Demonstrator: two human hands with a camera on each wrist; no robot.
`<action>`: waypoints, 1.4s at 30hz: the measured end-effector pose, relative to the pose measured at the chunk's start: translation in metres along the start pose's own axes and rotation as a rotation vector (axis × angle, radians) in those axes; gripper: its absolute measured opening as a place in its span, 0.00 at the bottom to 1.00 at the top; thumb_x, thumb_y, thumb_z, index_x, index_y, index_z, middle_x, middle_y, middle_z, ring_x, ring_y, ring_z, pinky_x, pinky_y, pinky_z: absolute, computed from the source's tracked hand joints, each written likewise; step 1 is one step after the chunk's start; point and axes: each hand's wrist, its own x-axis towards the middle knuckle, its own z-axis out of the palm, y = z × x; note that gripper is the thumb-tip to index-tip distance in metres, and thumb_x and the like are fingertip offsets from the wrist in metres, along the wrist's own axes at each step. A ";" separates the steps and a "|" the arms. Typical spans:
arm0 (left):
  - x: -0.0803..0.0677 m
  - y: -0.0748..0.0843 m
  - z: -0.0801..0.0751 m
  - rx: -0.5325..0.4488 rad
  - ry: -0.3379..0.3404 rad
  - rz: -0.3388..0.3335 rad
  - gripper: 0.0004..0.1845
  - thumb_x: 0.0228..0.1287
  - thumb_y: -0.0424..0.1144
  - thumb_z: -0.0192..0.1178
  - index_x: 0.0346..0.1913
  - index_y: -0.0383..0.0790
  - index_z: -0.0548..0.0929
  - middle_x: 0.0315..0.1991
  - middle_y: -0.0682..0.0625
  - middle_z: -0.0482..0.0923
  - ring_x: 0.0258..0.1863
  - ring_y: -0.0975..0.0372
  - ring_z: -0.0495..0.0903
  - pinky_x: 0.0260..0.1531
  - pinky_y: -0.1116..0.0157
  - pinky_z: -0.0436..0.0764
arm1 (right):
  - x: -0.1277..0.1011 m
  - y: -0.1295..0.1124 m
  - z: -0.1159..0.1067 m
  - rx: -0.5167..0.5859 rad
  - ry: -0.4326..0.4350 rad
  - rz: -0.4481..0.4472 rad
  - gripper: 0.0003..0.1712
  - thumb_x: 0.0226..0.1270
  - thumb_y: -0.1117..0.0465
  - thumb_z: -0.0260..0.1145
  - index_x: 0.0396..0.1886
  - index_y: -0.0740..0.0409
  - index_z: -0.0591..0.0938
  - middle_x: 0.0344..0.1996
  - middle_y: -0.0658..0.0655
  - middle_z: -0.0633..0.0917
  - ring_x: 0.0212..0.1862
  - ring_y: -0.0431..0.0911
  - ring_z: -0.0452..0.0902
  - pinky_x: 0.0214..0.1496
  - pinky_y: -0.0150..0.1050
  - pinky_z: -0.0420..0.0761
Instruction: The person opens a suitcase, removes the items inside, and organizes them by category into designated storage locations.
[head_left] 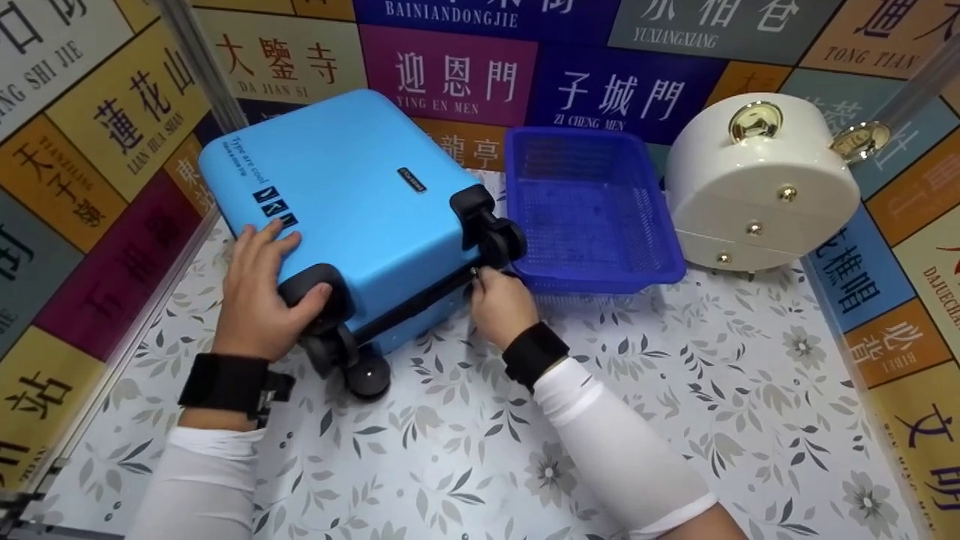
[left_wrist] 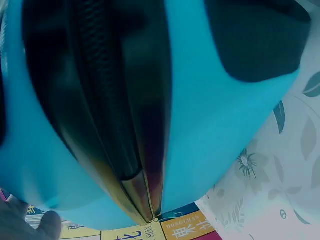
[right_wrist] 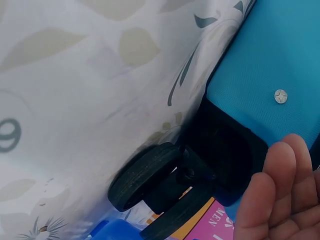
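On the desk, near its back left corner, a blue suitcase lies flat with its wheels toward the person. The right hand pinches what looks like the zip pull at the case's near edge; the left hand rests on the shell, fingers relaxed over a corner wheel housing.

A hard pull on the zip could slide the case into the basket, which sits just beside the far wheel. The slider might also jam at the corner.

The pull itself is tiny and half hidden by fingers. The left wrist view shows only blurred zip track, and the right wrist view cuts off the grip.
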 end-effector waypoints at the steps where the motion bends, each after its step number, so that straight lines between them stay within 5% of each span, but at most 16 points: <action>1: -0.001 0.000 0.000 0.002 0.010 -0.001 0.40 0.61 0.50 0.70 0.75 0.38 0.74 0.82 0.39 0.61 0.84 0.38 0.47 0.79 0.31 0.46 | 0.001 -0.001 0.000 0.001 0.000 0.001 0.12 0.82 0.57 0.57 0.41 0.56 0.84 0.33 0.60 0.89 0.34 0.57 0.87 0.42 0.58 0.85; 8: -0.008 0.005 -0.003 0.049 0.004 -0.030 0.40 0.62 0.49 0.70 0.75 0.37 0.73 0.82 0.39 0.61 0.84 0.38 0.48 0.78 0.31 0.50 | 0.009 -0.005 0.003 -0.016 -0.002 0.005 0.13 0.82 0.56 0.57 0.39 0.56 0.84 0.33 0.61 0.90 0.37 0.60 0.88 0.44 0.59 0.84; 17: -0.013 0.018 0.009 0.114 0.082 -0.101 0.39 0.62 0.51 0.70 0.73 0.37 0.75 0.80 0.37 0.64 0.83 0.37 0.51 0.79 0.34 0.50 | 0.024 -0.014 0.005 -0.116 -0.031 -0.039 0.15 0.82 0.57 0.55 0.44 0.59 0.86 0.35 0.63 0.90 0.40 0.61 0.89 0.47 0.59 0.85; 29: -0.022 0.025 0.011 0.117 0.093 -0.154 0.40 0.62 0.53 0.68 0.74 0.37 0.74 0.81 0.38 0.61 0.83 0.36 0.49 0.79 0.32 0.49 | 0.008 -0.028 0.010 -0.100 -0.111 -0.100 0.13 0.80 0.60 0.55 0.41 0.56 0.86 0.30 0.57 0.89 0.35 0.55 0.88 0.45 0.55 0.86; 37: -0.031 0.042 0.023 0.160 0.122 -0.186 0.41 0.62 0.55 0.69 0.74 0.39 0.74 0.82 0.40 0.61 0.84 0.37 0.49 0.75 0.28 0.52 | 0.021 -0.024 0.008 -0.077 -0.136 -0.110 0.14 0.79 0.61 0.56 0.44 0.58 0.87 0.33 0.59 0.91 0.38 0.57 0.89 0.47 0.55 0.87; 42: -0.038 0.055 0.027 0.190 0.047 -0.158 0.43 0.63 0.59 0.67 0.77 0.43 0.70 0.83 0.41 0.59 0.84 0.37 0.46 0.73 0.27 0.50 | 0.037 -0.021 0.010 -0.087 -0.113 -0.088 0.13 0.81 0.58 0.55 0.44 0.57 0.86 0.40 0.61 0.92 0.45 0.60 0.90 0.51 0.57 0.86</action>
